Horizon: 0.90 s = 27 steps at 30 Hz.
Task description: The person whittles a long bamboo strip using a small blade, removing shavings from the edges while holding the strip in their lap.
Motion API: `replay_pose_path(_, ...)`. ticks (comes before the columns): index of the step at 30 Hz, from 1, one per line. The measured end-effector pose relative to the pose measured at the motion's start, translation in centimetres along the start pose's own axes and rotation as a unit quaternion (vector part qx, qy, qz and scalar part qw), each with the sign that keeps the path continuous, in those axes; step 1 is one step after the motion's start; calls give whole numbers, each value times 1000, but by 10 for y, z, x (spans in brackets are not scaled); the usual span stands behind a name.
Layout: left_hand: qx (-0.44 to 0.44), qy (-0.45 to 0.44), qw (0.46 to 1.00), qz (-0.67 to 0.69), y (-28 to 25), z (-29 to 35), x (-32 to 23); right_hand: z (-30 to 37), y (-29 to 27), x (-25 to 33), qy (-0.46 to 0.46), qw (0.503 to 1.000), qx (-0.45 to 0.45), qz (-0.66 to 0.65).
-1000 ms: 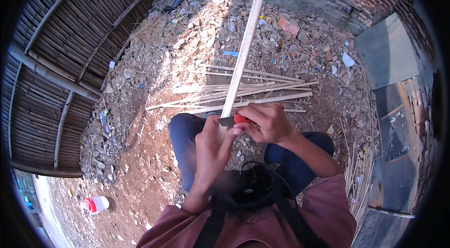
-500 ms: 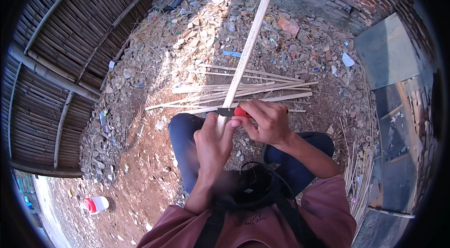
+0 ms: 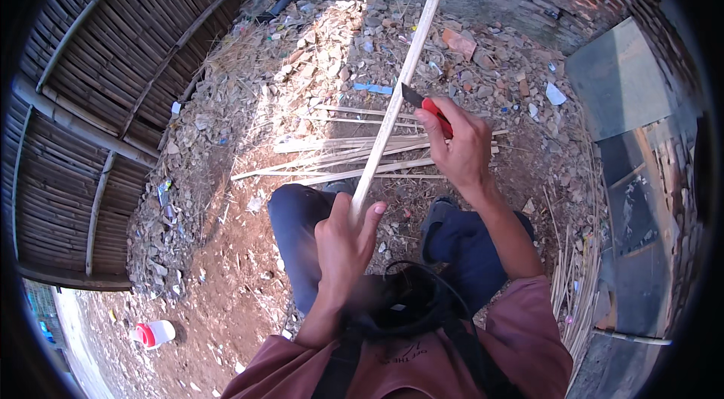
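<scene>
1 view only, head. Judged partway through 1 pale strip [image 3: 409, 63], held slanting from frame centre up and right past the top edge. Probably being trimmed or scraped; cannot tell how much of the length is already done or left.

Gripping the strip's lower end with the left hand [image 3: 343, 240], closed round it just below centre, thumb standing up to the right of the wood. Holding a red-handled knife [image 3: 439, 117] in the right hand [image 3: 464, 146], right of centre, curled shut round the handle. Dark blade [image 3: 412, 96] pointing up-left at the strip's right edge; touching or just clear, cannot tell.

Lying across the ground around frame centre, beyond the knees [image 3: 294, 210]: a loose pile of similar strips [image 3: 324, 145]. Cannot sort worked from unworked there. More thin lengths [image 3: 562, 293] at lower right, likewise unjudged.

Writing: dark lettering on the dusky red shirt [image 3: 483, 357], bottom centre, small and left uncopied. Nothing made out on the knife, nor on the red-lidded container [image 3: 160, 333] at lower left. Blue scrap [image 3: 373, 88] in the rubble [image 3: 249, 90], upper centre: no print discernible.
</scene>
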<state>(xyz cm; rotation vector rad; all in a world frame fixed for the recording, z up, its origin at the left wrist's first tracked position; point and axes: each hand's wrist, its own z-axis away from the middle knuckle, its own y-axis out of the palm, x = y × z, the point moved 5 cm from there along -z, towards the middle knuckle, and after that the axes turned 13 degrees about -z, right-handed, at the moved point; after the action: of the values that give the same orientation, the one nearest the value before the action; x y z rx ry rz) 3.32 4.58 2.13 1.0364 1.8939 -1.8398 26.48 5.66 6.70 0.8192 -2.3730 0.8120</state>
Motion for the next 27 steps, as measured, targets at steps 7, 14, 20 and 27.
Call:
replay_pose_path(7,53,21,995,87,4,4,2,18,-10,-10,27,996,32,-83)
replay_pose_path(14,20,37,985,164,-4,-9,1,47,31,30,-107,970,176,-130)
replay_pose_path(20,24,41,988,148,-14,-8,-5,54,40,30,-108,966,188,-140)
replay_pose_path(27,-23,37,988,146,-5,-5,2,52,36,39,-114,971,184,-104)
